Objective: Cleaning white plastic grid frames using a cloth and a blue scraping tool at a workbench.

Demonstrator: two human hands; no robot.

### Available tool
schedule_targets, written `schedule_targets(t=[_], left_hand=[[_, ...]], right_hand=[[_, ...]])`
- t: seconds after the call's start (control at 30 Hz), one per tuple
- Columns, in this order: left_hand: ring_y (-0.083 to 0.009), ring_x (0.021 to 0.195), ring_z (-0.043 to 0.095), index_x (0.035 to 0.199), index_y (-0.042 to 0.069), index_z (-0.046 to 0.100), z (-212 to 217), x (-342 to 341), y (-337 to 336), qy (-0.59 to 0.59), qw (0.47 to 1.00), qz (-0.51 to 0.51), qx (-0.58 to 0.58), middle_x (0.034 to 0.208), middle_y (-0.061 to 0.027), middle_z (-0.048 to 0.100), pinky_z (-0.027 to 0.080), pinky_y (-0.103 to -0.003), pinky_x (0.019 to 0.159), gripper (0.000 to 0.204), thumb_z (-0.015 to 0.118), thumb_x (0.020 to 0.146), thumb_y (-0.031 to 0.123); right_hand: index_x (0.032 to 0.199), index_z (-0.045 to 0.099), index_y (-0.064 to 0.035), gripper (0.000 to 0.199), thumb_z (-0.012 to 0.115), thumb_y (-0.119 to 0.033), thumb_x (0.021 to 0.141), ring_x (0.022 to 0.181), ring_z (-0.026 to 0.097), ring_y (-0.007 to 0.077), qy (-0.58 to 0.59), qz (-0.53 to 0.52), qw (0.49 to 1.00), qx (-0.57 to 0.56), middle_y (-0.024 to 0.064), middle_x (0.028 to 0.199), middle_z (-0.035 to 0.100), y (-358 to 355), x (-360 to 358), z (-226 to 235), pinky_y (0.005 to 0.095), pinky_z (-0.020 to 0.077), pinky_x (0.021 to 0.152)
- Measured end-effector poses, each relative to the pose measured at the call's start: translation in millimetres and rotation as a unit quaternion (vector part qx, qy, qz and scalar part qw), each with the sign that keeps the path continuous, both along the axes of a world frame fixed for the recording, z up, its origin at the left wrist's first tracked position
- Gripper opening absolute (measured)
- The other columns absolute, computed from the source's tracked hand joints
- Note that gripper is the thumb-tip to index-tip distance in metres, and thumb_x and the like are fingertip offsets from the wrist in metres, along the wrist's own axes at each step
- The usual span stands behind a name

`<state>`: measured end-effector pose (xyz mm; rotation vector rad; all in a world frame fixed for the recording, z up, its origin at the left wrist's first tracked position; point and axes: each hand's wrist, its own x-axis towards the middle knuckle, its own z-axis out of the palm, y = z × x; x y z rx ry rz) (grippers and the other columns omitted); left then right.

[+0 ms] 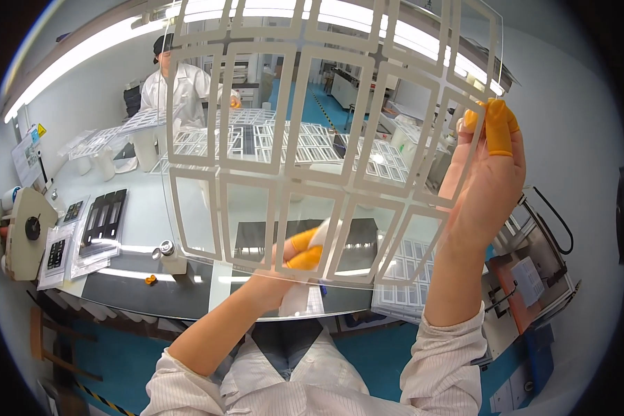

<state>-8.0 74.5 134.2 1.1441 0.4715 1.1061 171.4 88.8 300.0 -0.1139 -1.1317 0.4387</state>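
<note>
Perhaps the clear frame-printed panel (pixel 297 114) risked slipping: the right hand (pixel 491 177) merely pinched its edge; the left hand (pixel 284 267) gripped a white wipe (pixel 319 234).

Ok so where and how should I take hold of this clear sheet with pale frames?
Best, I'd judge, to pinch the clear sheet by its right edge, coming from the right, where the right hand grips it. It is broad, thin and held up, so an edge pinch should mostly spare the pale frames.
</note>
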Motion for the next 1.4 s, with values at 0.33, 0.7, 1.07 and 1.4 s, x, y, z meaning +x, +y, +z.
schedule_targets(t=[0.33,0.7,1.07,1.4], left_hand=[[-0.0162,0.075,0.057,0.110,0.001,0.048,75,5,24,-0.228,0.964,-0.032,0.134,0.092,-0.0117,0.056,0.050,-0.023,0.059,0.036,0.057,0.081,0.019],[-0.0183,0.076,0.060,0.116,0.001,0.044,57,15,35,-0.028,0.981,0.060,0.184,0.092,-0.0107,0.056,0.054,-0.029,0.067,0.049,0.060,0.078,0.028],[-0.0146,0.081,0.060,0.110,-0.002,0.049,61,6,27,-0.267,0.954,-0.070,0.113,0.095,-0.0089,0.057,0.052,-0.025,0.066,0.037,0.059,0.076,0.011],[-0.0098,0.070,0.056,0.109,0.003,0.055,-3,13,10,0.261,0.955,-0.139,0.026,0.093,-0.0059,0.057,0.048,-0.022,0.061,0.027,0.055,0.084,0.014]], right_hand=[[0.101,0.056,-0.0023,0.019,0.051,-0.014,0.087,0.091,0.052,0.0106,0.007,0.039,0.999,-0.031,0.0031,0.091,0.055,1,-12,-7,0.0260,0.0347,0.095],[0.099,0.055,-0.0046,0.017,0.052,-0.016,0.087,0.084,0.047,0.0075,-0.008,0.012,0.998,-0.060,-0.0002,0.086,0.054,2,-19,-17,0.0242,0.0337,0.085],[0.100,0.055,-0.0012,0.019,0.051,-0.013,0.087,0.082,0.052,0.0116,0.000,0.031,0.999,-0.033,0.0043,0.089,0.055,3,-22,-18,0.0248,0.0389,0.083],[0.099,0.056,-0.0014,0.019,0.048,-0.006,0.082,0.080,0.052,0.0076,-0.015,-0.060,0.998,-0.019,0.0017,0.086,0.056,4,9,-12,0.0201,0.0390,0.080]])
